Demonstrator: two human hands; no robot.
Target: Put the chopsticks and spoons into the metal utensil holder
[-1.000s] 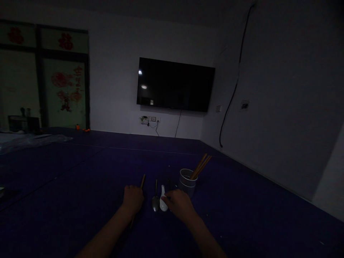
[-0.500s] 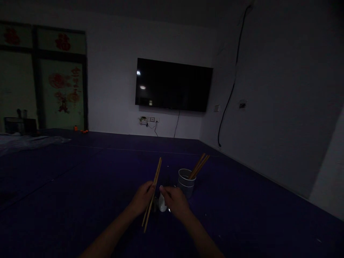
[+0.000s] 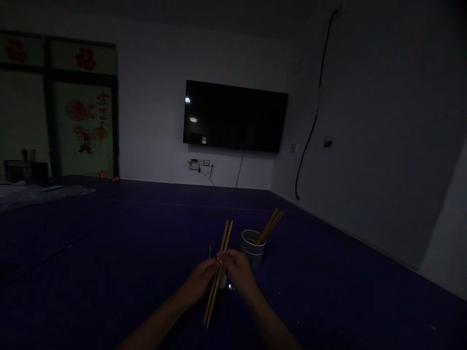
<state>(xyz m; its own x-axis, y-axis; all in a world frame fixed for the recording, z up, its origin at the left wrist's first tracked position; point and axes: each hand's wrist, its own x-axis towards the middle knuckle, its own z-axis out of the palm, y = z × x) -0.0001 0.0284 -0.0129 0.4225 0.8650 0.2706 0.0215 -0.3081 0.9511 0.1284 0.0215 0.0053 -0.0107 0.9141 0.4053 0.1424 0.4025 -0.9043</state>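
My left hand (image 3: 201,278) is closed around a pair of wooden chopsticks (image 3: 225,237), held tilted above the dark blue surface (image 3: 109,253). My right hand (image 3: 237,270) meets them from the right, its fingers pinched on the same chopsticks near their middle. Just beyond my hands stands a pale round cup (image 3: 252,247) with more chopsticks (image 3: 269,225) leaning out of it. A white spoon (image 3: 222,281) lies mostly hidden under my hands, and a thin handle (image 3: 209,251) of another utensil shows beside it.
A black wall screen (image 3: 235,116) hangs ahead with sockets and cables (image 3: 203,164) below. A cable (image 3: 310,131) runs down the right wall. At far left are a glass door with red decorations (image 3: 85,124), clear plastic sheeting (image 3: 32,193) and dark objects (image 3: 25,170).
My left hand lifted the chopsticks off the surface and carried them right. My right hand left the white spoon and came up to take hold of the chopsticks too.
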